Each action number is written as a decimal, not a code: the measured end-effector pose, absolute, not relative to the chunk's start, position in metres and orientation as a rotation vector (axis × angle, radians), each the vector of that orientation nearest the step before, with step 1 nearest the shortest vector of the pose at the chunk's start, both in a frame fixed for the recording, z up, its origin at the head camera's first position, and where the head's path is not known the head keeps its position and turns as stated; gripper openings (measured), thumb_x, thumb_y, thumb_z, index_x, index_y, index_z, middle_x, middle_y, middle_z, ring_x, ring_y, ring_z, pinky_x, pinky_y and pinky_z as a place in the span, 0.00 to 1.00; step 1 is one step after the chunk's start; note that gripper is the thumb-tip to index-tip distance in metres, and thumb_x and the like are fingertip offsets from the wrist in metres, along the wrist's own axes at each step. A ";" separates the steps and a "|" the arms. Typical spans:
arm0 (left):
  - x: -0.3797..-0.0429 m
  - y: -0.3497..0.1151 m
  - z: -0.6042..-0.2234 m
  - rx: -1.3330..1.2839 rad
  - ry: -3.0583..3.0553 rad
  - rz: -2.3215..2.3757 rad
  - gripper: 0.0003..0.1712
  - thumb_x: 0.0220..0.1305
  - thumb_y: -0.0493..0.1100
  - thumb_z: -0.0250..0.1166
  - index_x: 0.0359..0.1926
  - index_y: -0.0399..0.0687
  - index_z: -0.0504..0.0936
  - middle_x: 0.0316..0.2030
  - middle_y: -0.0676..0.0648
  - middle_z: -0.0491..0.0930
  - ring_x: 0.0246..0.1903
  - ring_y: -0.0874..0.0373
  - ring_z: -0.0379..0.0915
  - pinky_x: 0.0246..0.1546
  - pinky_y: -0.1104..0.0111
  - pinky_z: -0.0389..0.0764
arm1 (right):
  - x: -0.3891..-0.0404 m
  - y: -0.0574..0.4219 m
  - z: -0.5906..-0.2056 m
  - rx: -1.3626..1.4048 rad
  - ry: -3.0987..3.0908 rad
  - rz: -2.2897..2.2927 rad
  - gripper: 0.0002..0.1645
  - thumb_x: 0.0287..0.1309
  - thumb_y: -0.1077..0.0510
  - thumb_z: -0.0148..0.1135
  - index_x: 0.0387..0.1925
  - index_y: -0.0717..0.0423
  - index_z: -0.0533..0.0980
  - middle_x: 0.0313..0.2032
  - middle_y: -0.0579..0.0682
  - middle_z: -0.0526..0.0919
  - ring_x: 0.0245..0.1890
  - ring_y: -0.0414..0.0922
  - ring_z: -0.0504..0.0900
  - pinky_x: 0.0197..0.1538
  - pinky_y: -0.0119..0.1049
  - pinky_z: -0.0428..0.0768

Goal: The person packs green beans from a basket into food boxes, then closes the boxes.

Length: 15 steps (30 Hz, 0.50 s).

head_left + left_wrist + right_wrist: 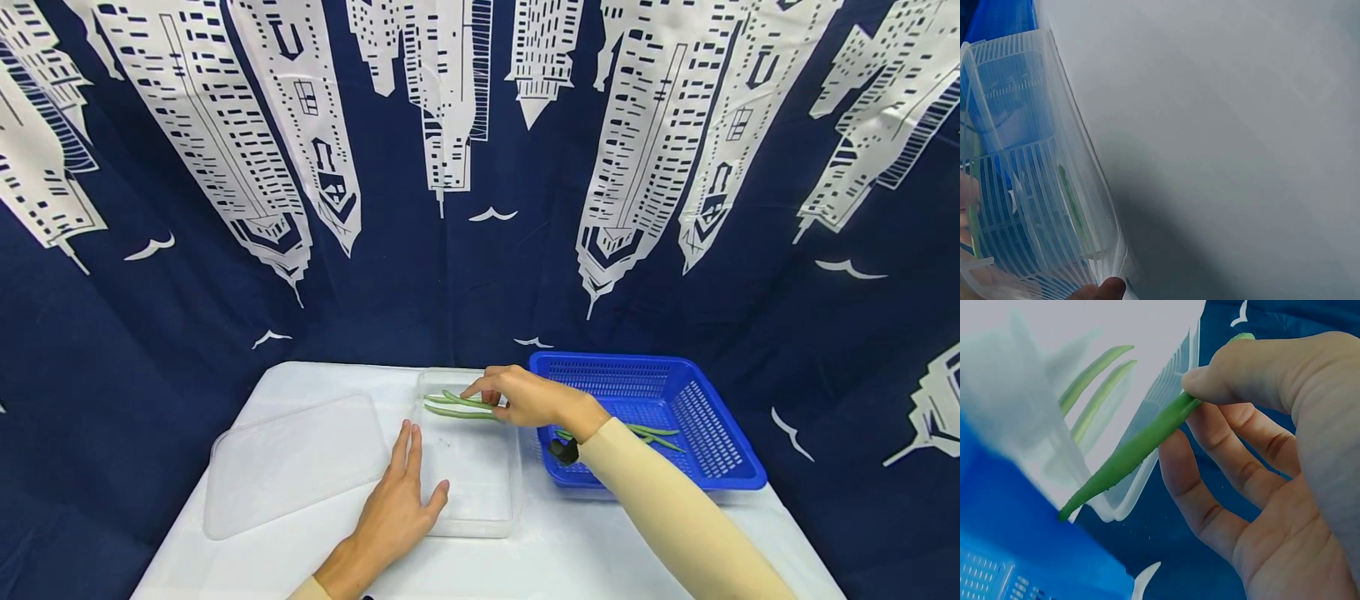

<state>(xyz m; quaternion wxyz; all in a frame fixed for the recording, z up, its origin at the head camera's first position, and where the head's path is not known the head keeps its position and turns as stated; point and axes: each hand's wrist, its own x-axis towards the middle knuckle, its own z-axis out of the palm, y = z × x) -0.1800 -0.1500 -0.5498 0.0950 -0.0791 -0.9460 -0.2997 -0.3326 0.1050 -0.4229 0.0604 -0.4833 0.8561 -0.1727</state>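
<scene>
My right hand (486, 393) hovers over the far end of a clear plastic container (468, 521) and pinches a green bean (1135, 450) between thumb and fingers (1210, 381). The bean slants down over the container's rim. Two more green beans (1094, 387) lie inside, visible at the far end of the container in the head view (450, 411). My left hand (408, 479) lies flat on the white table beside the container's left wall (1041, 187), its thumb (437, 497) against the rim.
A clear lid (292, 462) lies on the table to the left. A blue plastic basket (720, 425) at the right holds a few green beans (656, 433). A dark blue curtain with white buildings hangs behind the table.
</scene>
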 end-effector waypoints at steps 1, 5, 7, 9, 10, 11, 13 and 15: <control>-0.180 -0.150 -0.550 -0.234 -2.807 -0.889 0.58 0.81 0.55 0.72 0.93 0.31 0.52 0.95 0.32 0.48 0.82 0.30 0.74 0.74 0.41 0.86 | -0.334 0.103 -0.423 -1.469 2.589 -0.521 0.32 0.71 0.73 0.72 0.72 0.51 0.88 0.48 0.49 0.89 0.50 0.44 0.91 0.59 0.46 0.95; -0.180 -0.149 -0.549 -0.239 -2.807 -0.894 0.58 0.81 0.55 0.72 0.93 0.31 0.53 0.95 0.32 0.48 0.81 0.29 0.75 0.73 0.40 0.87 | -0.336 0.094 -0.423 -1.465 2.590 -0.513 0.32 0.73 0.73 0.71 0.73 0.51 0.87 0.49 0.50 0.90 0.51 0.45 0.92 0.60 0.45 0.95; -0.180 -0.149 -0.548 -0.242 -2.811 -0.896 0.58 0.81 0.55 0.72 0.93 0.31 0.52 0.95 0.31 0.48 0.82 0.29 0.74 0.72 0.39 0.87 | -0.337 0.089 -0.424 -1.458 2.588 -0.509 0.32 0.74 0.72 0.71 0.73 0.50 0.87 0.50 0.50 0.90 0.52 0.45 0.93 0.61 0.45 0.94; -0.180 -0.148 -0.547 -0.241 -2.815 -0.899 0.58 0.81 0.55 0.72 0.93 0.31 0.52 0.95 0.31 0.48 0.82 0.29 0.74 0.72 0.39 0.87 | -0.338 0.085 -0.425 -1.447 2.577 -0.514 0.32 0.74 0.72 0.71 0.74 0.51 0.87 0.51 0.51 0.90 0.53 0.46 0.92 0.62 0.46 0.94; -0.179 -0.148 -0.547 -0.240 -2.817 -0.899 0.58 0.81 0.55 0.72 0.93 0.31 0.52 0.95 0.31 0.48 0.82 0.29 0.74 0.72 0.39 0.87 | -0.339 0.082 -0.426 -1.442 2.569 -0.521 0.32 0.74 0.72 0.71 0.74 0.51 0.86 0.51 0.51 0.90 0.53 0.46 0.92 0.63 0.47 0.94; -0.179 -0.149 -0.547 -0.237 -2.819 -0.900 0.58 0.81 0.55 0.72 0.94 0.31 0.52 0.95 0.31 0.48 0.82 0.29 0.73 0.72 0.39 0.87 | -0.340 0.080 -0.428 -1.437 2.562 -0.527 0.31 0.75 0.72 0.71 0.74 0.51 0.86 0.51 0.51 0.90 0.53 0.46 0.92 0.63 0.47 0.94; -0.179 -0.149 -0.547 -0.232 -2.822 -0.900 0.58 0.81 0.56 0.72 0.94 0.32 0.52 0.95 0.32 0.47 0.82 0.29 0.73 0.73 0.39 0.86 | -0.342 0.076 -0.431 -1.429 2.551 -0.541 0.31 0.75 0.72 0.71 0.74 0.52 0.87 0.51 0.52 0.90 0.53 0.46 0.92 0.64 0.49 0.94; -0.179 -0.149 -0.547 -0.239 -2.814 -0.900 0.58 0.81 0.56 0.72 0.93 0.31 0.53 0.95 0.31 0.48 0.82 0.29 0.74 0.72 0.39 0.87 | -0.344 0.072 -0.434 -1.409 2.542 -0.550 0.31 0.74 0.72 0.71 0.73 0.52 0.87 0.51 0.52 0.91 0.52 0.46 0.92 0.64 0.50 0.94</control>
